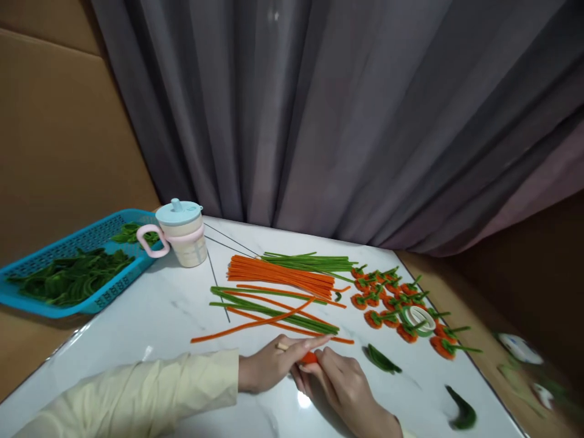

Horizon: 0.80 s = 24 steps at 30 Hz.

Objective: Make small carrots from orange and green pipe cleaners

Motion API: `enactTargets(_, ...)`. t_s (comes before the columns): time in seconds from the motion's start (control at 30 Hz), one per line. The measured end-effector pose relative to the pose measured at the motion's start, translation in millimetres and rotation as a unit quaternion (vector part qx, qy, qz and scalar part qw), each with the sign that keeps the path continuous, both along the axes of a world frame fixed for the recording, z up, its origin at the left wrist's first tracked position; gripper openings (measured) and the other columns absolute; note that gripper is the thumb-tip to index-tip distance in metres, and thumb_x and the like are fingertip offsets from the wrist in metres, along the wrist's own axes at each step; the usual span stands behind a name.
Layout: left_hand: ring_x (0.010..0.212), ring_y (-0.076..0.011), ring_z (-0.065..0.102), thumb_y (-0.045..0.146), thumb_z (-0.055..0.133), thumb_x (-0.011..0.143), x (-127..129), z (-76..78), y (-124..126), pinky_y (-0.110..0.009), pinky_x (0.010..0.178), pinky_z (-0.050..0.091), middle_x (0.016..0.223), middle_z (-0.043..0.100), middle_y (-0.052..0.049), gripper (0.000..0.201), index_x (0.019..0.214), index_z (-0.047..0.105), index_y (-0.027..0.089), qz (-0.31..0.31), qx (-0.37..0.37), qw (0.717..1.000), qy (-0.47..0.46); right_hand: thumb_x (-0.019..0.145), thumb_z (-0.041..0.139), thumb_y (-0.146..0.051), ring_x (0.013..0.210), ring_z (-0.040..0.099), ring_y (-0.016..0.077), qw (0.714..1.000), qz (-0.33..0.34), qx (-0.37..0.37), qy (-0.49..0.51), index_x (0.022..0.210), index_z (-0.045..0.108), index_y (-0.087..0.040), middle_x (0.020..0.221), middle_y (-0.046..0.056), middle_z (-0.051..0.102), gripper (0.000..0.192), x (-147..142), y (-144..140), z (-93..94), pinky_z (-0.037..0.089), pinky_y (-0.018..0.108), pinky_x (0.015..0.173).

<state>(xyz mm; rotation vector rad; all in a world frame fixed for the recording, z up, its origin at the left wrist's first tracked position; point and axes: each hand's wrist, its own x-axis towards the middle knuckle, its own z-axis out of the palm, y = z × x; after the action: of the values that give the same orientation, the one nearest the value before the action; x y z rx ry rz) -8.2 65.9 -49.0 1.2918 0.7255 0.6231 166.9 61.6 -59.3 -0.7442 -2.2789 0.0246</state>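
- While both your hands met at the near edge of the white table (150,310), your left hand (269,367) was closed around a thin wooden stick (283,347), and your right hand (342,383) pinched the orange pipe cleaner (309,358) against it.
- Measured from that stick, the orange piece sat right at its tip, held between the fingers of both hands, and it looked partly wound.
- By my judgement you were at the coiling step, turning orange around the stick to form a small round shape like the finished orange pieces (396,301).
- Those finished pieces, with green stems, lay beyond the stick and to its right, with a white ring (418,317) resting among them.
- Straight orange stems (283,277) and green stems (310,261) lay just beyond the stick, well apart from your hands.
- Two loose green leaves (383,360) lay to the right of the stick, one near and one farther off toward the table's edge.
- A lidded cup (182,234) and a blue basket (68,274) of green pieces stood far beyond the stick, to its left.
- The next move seemed to call for steady tension from your right fingers while the left kept the stick from slipping.
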Motion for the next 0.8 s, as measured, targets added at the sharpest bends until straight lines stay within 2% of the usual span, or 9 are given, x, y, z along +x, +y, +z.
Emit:
enactTargets(0.23,0.060,-0.0193,0.063,0.062,0.033,0.088,4.5,-3.7,-2.1,-0.031,0.064,0.049,0.062,0.064,-0.005,0.065,0.134,0.048,0.018,-0.018,0.018,0.999,0.024,0.099,0.030,-0.026,0.045,0.051,0.0118,1.000,-0.008,-0.018,-0.014,0.075,0.058,-0.017,0.055,0.001,0.057,0.038,9.0,-4.9,2.2,0.036,0.023,0.045)
enactTargets(0.37,0.063,-0.0176,0.061,0.059,0.029,0.090,5.5,-4.4,-1.6,-0.030,0.067,0.049,0.063,0.063,-0.004,0.063,0.134,0.047,0.018,-0.034,0.026,0.998,0.038,0.099,0.029,-0.025,0.047,0.051,0.0117,1.000,0.000,-0.028,-0.009,0.075,0.059,-0.018,0.058,0.002,0.058,0.039,12.5,-6.0,0.8,0.035,0.023,0.047)
enactTargets(0.43,0.064,-0.0164,0.060,0.056,0.024,0.093,5.7,-5.0,-1.0,-0.029,0.069,0.048,0.063,0.061,-0.002,0.060,0.136,0.044,0.020,-0.048,0.040,0.997,0.051,0.099,0.029,-0.025,0.047,0.051,0.0114,0.999,-0.004,-0.036,-0.013,0.072,0.057,-0.017,0.057,0.002,0.057,0.040,12.6,-7.5,-0.2,0.035,0.022,0.047)
enactTargets(0.53,0.056,-0.0133,0.052,0.055,0.020,0.094,5.9,-6.1,0.0,-0.025,0.061,0.044,0.058,0.052,0.001,0.059,0.141,0.034,0.023,-0.063,0.038,0.996,0.059,0.099,0.027,-0.023,0.048,0.049,0.0119,0.999,-0.026,-0.026,-0.018,0.069,0.055,-0.017,0.056,0.002,0.055,0.041,11.5,-10.5,-3.0,0.036,0.023,0.048)
enactTargets(0.67,0.052,-0.0101,0.035,0.058,0.026,0.092,5.8,-4.0,0.6,-0.021,0.053,0.034,0.061,0.038,0.005,0.059,0.144,0.024,0.029,-0.075,-0.031,0.996,0.035,0.099,0.027,-0.022,0.048,0.047,0.0126,0.998,-0.059,-0.011,-0.022,0.070,0.054,-0.017,0.057,0.002,0.053,0.040,8.7,-13.2,-6.7,0.034,0.024,0.047)
enactTargets(0.73,0.053,-0.0108,0.034,0.060,0.025,0.091,5.5,-1.6,0.5,-0.022,0.056,0.036,0.062,0.038,0.005,0.062,0.144,0.023,0.030,-0.070,-0.035,0.996,0.052,0.099,0.028,-0.025,0.048,0.048,0.0128,0.997,-0.066,-0.025,-0.011,0.071,0.054,-0.017,0.057,0.002,0.053,0.040,6.6,-14.0,-7.8,0.034,0.024,0.046)
enactTargets(0.8,0.063,-0.0141,0.044,0.061,0.023,0.090,5.4,0.3,0.7,-0.028,0.071,0.042,0.068,0.047,0.001,0.062,0.144,0.025,0.030,-0.041,0.023,0.995,0.091,0.100,0.028,-0.029,0.048,0.050,0.0124,0.996,-0.066,-0.056,0.018,0.072,0.055,-0.017,0.057,0.001,0.055,0.040,4.2,-14.8,-8.5,0.034,0.024,0.046)
